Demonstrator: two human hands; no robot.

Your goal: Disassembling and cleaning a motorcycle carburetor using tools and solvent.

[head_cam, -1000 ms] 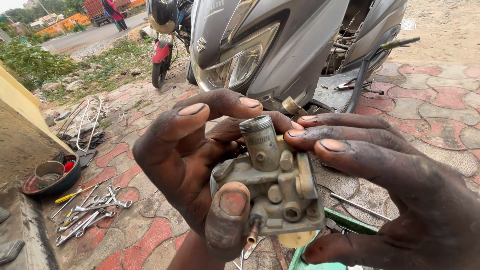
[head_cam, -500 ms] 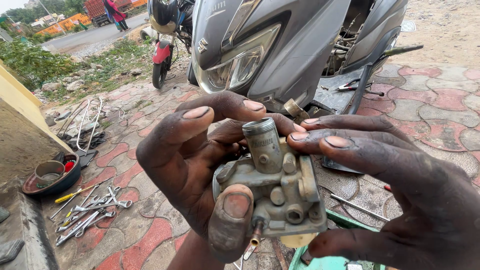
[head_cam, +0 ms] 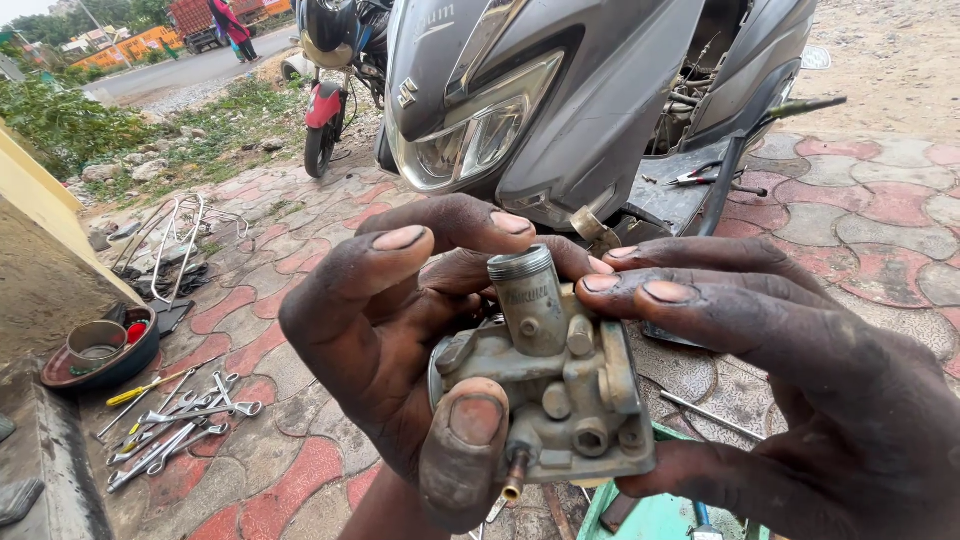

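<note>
Barely shifted, carburetor (head_cam: 545, 385) stays upright; left hand (head_cam: 400, 340) cradles it, right hand (head_cam: 800, 390) grasps from three o'clock, steadying.

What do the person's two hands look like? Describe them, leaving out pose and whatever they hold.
Both the left hand and the right hand are bare: no gloves, rings, watch or sleeves show. They are smeared with dark grease and grime. The fingernails are short, broad and rimmed with dirt. The wrists run out of the picture, so any clothing further up cannot be seen.
</note>
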